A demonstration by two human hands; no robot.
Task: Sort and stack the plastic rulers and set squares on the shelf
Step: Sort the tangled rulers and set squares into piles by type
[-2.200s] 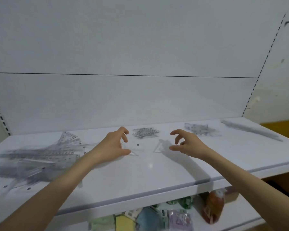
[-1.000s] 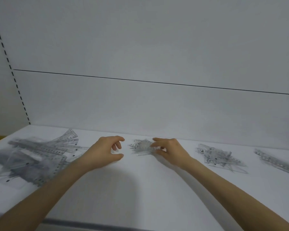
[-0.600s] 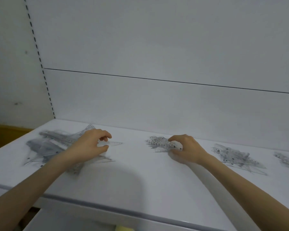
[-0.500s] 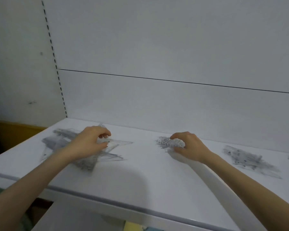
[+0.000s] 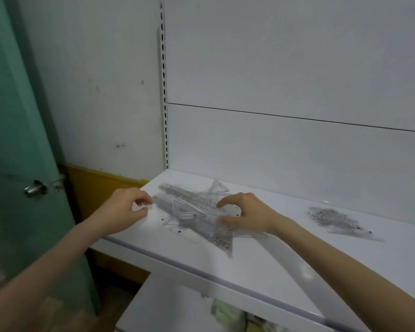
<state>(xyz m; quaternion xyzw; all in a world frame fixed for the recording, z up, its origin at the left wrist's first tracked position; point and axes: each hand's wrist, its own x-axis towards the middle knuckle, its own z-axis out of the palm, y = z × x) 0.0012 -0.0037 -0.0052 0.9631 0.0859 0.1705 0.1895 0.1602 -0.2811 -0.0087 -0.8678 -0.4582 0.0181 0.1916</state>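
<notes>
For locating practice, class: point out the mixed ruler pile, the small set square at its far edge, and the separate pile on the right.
mixed ruler pile [image 5: 194, 213], head view, middle of the heap
small set square [image 5: 217, 188], head view, its marked face
separate pile [image 5: 333, 218], head view, its middle

Seen from my remote station: a white metal shelf [image 5: 261, 267] juts from a pale back panel [image 5: 285, 68], which is crossed by one thin dark seam [image 5: 297, 117]. A slotted upright [image 5: 163, 92] marks the panel's left edge, where I see a scuffed white wall [image 5: 101, 80] begin. A mustard-yellow strip [image 5: 98, 185] runs along the foot of that wall. At far left stands a teal door [image 5: 15, 140] with a metal knob [image 5: 34, 188]. Below, a lower shelf [image 5: 168, 305] carries blurred greenish packets [image 5: 228, 312], and brownish floor [image 5: 58, 315] shows beside it. The light is dim, flat and cool, with a soft sheen on the shelf top.
</notes>
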